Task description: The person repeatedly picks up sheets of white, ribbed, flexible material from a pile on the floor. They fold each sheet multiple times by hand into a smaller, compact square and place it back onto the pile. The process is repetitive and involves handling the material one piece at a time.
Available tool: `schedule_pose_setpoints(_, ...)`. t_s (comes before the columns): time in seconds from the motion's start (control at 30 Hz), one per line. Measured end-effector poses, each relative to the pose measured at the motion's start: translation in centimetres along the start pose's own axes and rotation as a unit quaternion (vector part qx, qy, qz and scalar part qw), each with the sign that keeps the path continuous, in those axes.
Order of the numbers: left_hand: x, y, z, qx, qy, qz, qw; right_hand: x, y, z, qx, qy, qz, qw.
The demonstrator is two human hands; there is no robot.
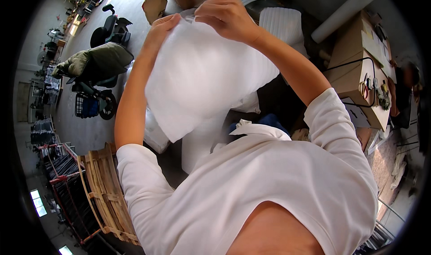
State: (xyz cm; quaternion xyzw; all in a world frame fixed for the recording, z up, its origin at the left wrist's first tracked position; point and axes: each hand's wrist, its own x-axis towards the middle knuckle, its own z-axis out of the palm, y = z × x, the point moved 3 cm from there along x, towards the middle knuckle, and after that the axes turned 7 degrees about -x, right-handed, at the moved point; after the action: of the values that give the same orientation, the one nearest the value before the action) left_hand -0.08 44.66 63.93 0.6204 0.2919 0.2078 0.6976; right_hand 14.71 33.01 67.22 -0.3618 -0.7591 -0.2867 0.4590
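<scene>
A sheet of white, translucent packing foam (pixel 197 75) hangs in front of me, its top edge up between my two hands. My left hand (pixel 165 24) is closed on the upper left corner of the foam. My right hand (pixel 226 15) is a little to the right, fingers bent and pinched at the top edge. What lies behind the sheet is hidden. To the right of it stands a roll of ribbed white foam (pixel 282 26).
A scooter (pixel 96 75) with a green cover stands at left. Wooden pallets (pixel 105 187) lean at lower left beside racks of dark rods (pixel 63 183). At right is a large cardboard box (pixel 359 66) with scissors (pixel 364 88) on its side; a person (pixel 408 75) is beyond it.
</scene>
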Motion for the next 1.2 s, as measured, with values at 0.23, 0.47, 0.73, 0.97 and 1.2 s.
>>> schedule_pose_setpoints(0.23, -3.5, -9.5, -22.7, 0.168, 0.233, -0.025, 0.957, -6.8, 4.5, -12.4, 0.21, 0.171, 0.23, 0.935)
schedule_pose_setpoints(0.47, -21.7, -17.8, -43.9, 0.474, 0.435, -0.23, 0.731, -16.3, 16.5, -33.3, 0.107, 0.31, 0.274, 0.904)
schedule_pose_setpoints(0.73, -9.1, -8.9, -26.4, 0.401, 0.302, -0.142, 0.853, -8.5, 14.6, -14.8, 0.091, 0.121, 0.331, 0.931)
schedule_pose_setpoints(0.97, -0.1, -6.8, -8.4, 0.397, 0.052, -0.039, 0.916, -6.3, 8.4, 2.4, 0.127, -0.012, 0.371, 0.92)
schedule_pose_setpoints(1.2, 2.9, -5.4, 0.6, 0.354, -0.061, 0.264, 0.895, -1.7, -1.5, 7.0, 0.204, 0.01, 0.208, 0.957)
